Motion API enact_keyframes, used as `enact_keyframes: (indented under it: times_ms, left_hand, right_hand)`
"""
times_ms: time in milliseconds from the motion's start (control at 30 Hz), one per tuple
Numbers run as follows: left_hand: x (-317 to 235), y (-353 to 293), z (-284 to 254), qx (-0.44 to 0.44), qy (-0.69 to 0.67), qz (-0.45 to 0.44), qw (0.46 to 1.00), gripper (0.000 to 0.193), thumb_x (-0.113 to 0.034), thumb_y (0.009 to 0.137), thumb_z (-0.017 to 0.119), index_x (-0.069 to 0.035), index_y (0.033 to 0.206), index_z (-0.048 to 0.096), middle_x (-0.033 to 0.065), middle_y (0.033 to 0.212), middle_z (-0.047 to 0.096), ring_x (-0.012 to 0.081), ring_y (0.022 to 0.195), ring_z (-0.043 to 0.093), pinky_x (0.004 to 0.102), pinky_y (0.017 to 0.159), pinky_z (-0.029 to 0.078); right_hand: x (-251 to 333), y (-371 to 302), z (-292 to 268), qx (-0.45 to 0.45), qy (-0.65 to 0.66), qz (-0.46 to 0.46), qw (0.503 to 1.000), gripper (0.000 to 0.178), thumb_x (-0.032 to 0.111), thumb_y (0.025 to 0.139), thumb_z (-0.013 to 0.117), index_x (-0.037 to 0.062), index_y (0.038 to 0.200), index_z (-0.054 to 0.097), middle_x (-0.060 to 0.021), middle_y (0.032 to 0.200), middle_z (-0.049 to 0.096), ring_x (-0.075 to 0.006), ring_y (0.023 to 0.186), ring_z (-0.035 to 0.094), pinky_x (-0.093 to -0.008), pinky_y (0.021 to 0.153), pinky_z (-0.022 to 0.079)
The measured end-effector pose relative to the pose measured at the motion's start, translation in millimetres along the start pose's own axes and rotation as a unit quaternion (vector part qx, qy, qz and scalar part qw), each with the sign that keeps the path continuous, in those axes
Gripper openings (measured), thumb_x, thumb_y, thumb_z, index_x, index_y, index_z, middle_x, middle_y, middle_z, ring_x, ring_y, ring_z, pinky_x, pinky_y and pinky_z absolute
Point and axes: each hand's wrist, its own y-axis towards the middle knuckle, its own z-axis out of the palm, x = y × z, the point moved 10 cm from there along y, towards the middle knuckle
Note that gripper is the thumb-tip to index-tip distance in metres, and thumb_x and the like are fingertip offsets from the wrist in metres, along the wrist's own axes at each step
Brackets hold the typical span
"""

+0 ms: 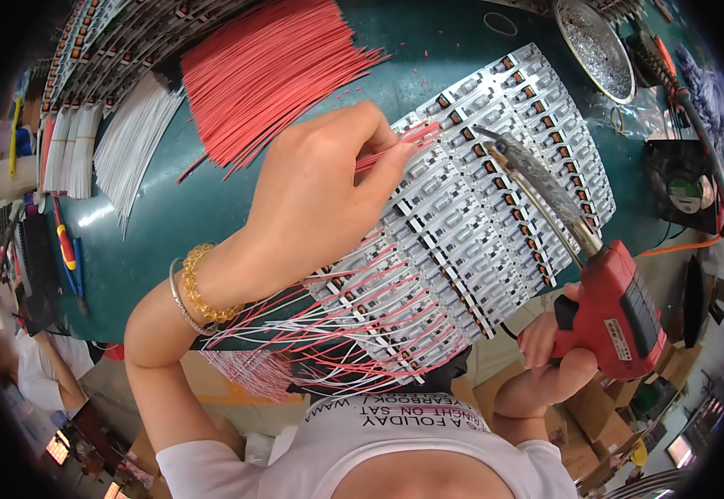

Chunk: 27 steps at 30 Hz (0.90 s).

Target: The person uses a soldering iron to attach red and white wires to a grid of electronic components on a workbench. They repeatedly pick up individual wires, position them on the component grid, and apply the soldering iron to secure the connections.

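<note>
My left hand (312, 195) sat at centre frame, above the panel of white circuit strips with small black and orange parts (495, 200). Its grip was narrow: thumb and fingertips pinched a few thin red wires (408, 140), whose free ends pointed toward the upper right and lay over the panel's upper-left edge. A gold bead bracelet and a thin silver bangle (191, 295) ringed that wrist.

My right hand (549, 370) was at lower right, its grip wrapped round the handle of the red pistol-shaped soldering gun (616, 312). The gun's long metal barrel (537, 179) ran up and left across the panel, tip just above the strips near the red wire ends; whether the tip touched a strip, I could not tell.

The panel lay slantwise on the dark green bench (212, 224), from lower centre to upper right. Along its lower-left edge, red and white wire leads (329, 333) already fanned out from the strips and overhung the bench edge.

Stock noted on the bench: a large bundle of cut red wires (266, 71) at upper centre, a bundle of white wires (133, 137) at upper left, further strip panels (121, 41) stacked along the top left. A round metal dish (599, 46) stood at upper right, well apart from both hands.
</note>
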Motion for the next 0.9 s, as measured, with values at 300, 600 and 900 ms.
enact_keyframes:
  times_ms: [300, 600, 900]
  left_hand:
    - [-3, 1, 0, 0.011, -0.005, 0.032, 0.999, 0.013, -0.006, 0.077, 0.063, 0.002, 0.072, 0.056, 0.0060, 0.061, 0.054, 0.0102, 0.052, 0.048, 0.0241, 0.048, 0.037]
    - [-4, 2, -1, 0.004, -0.002, 0.040, 0.999, 0.012, -0.006, 0.077, 0.063, 0.001, 0.071, 0.056, 0.0057, 0.060, 0.054, 0.0110, 0.051, 0.048, 0.0249, 0.047, 0.036]
    - [-6, 3, 0, 0.010, 0.005, 0.048, 0.999, 0.013, -0.007, 0.077, 0.063, 0.002, 0.071, 0.055, 0.0064, 0.061, 0.054, 0.0118, 0.052, 0.050, 0.0246, 0.048, 0.038]
  right_hand:
    - [-7, 4, 4, 0.009, -0.020, 0.035, 0.999, 0.068, 0.054, 0.081, 0.054, -0.0100, 0.102, 0.041, -0.0005, 0.044, 0.041, -0.0090, 0.034, 0.038, -0.0215, 0.036, 0.032]
    - [-5, 4, 10, 0.023, -0.079, 0.018, 0.996, 0.066, 0.054, 0.080, 0.056, -0.0080, 0.099, 0.043, 0.0004, 0.045, 0.041, -0.0084, 0.034, 0.037, -0.0213, 0.035, 0.031]
    - [-4, 4, 8, 0.026, -0.016, 0.031, 0.999, 0.077, 0.055, 0.081, 0.054, -0.0128, 0.114, 0.038, 0.0015, 0.044, 0.040, -0.0077, 0.034, 0.037, -0.0216, 0.035, 0.031]
